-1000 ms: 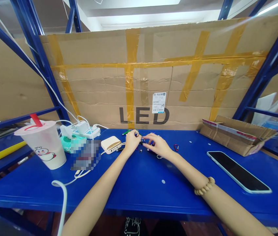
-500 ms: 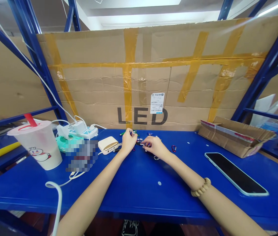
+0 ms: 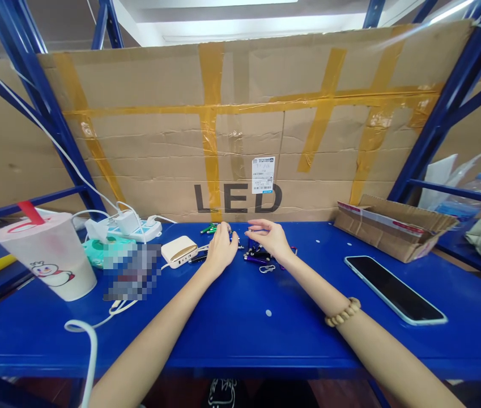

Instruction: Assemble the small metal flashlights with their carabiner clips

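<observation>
My left hand [image 3: 222, 249] is bent over the table at the centre, its fingers closed around what looks like a small blue carabiner, mostly hidden by the fingers. Green carabiners [image 3: 209, 229] lie just beyond and to the left of it. Across a small gap, my right hand [image 3: 271, 238] hovers with fingers apart and nothing visible in them. Under it is a heap of dark blue, purple and black carabiners [image 3: 258, 256]. A silver carabiner [image 3: 267, 268] lies at the near side of that heap. Part of a red one shows beside the right wrist.
On the left stand a drink cup [image 3: 49, 255] with a red straw, a teal wipes pack [image 3: 99, 253], a power strip [image 3: 149, 230] and a cream power bank [image 3: 179, 251] with white cables. To the right are a phone [image 3: 395, 290] and an open cardboard box [image 3: 397, 226]. Cardboard walls the back.
My right hand has lifted off the small carabiners and its fingers have opened. The left hand has turned slightly, its fingers still closed. The whole view has shifted a little.
</observation>
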`<state>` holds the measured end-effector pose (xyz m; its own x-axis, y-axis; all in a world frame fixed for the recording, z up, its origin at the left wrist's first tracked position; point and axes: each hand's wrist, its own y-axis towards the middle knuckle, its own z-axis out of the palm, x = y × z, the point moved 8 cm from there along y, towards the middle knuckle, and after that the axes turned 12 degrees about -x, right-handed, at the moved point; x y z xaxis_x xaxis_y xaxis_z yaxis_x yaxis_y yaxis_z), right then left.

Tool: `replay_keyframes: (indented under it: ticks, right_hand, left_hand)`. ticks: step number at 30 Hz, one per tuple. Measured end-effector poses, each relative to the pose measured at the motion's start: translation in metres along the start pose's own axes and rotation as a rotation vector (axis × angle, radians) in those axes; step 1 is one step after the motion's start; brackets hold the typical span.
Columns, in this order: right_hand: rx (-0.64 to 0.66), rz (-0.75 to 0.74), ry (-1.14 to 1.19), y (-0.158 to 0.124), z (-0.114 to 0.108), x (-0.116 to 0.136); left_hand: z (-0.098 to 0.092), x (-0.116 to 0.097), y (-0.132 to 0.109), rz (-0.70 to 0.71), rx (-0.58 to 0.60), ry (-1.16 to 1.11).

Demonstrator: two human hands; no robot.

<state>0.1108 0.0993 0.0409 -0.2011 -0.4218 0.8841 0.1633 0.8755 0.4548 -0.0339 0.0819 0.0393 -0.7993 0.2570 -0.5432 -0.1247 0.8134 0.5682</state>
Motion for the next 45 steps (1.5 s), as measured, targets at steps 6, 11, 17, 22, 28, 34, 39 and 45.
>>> replay_keyframes:
  ticks: [6, 11, 17, 22, 28, 34, 39, 45]
  right_hand:
    - [0.020, -0.067, 0.053, 0.003, 0.001, 0.000]
    - [-0.052, -0.247, -0.147, 0.001, -0.005, 0.010]
    - [-0.040, -0.306, -0.166, -0.004, -0.003, 0.021]
    - [-0.044, -0.202, -0.098, -0.002, -0.005, 0.016]
    - [-0.043, -0.202, -0.060, -0.002, -0.006, 0.016]
    - [0.003, -0.276, -0.135, -0.005, -0.002, 0.026]
    - [0.070, -0.230, -0.163, -0.004, 0.001, 0.021]
    - [0.249, -0.397, -0.388, -0.009, 0.009, 0.026]
  left_hand:
    - [0.006, -0.011, -0.002, 0.151, 0.018, -0.040]
    - [0.009, -0.012, -0.006, 0.154, 0.050, -0.077]
    - [0.016, -0.015, -0.007, 0.213, 0.156, -0.190]
    - [0.019, -0.019, -0.005, 0.259, 0.176, -0.303]
    - [0.028, -0.017, -0.008, 0.217, 0.219, -0.286]
    - [0.026, -0.016, -0.009, 0.182, 0.193, -0.254]
    - [0.022, -0.016, -0.010, 0.232, 0.193, -0.125]
    - [0.020, -0.022, -0.015, 0.315, 0.217, -0.053]
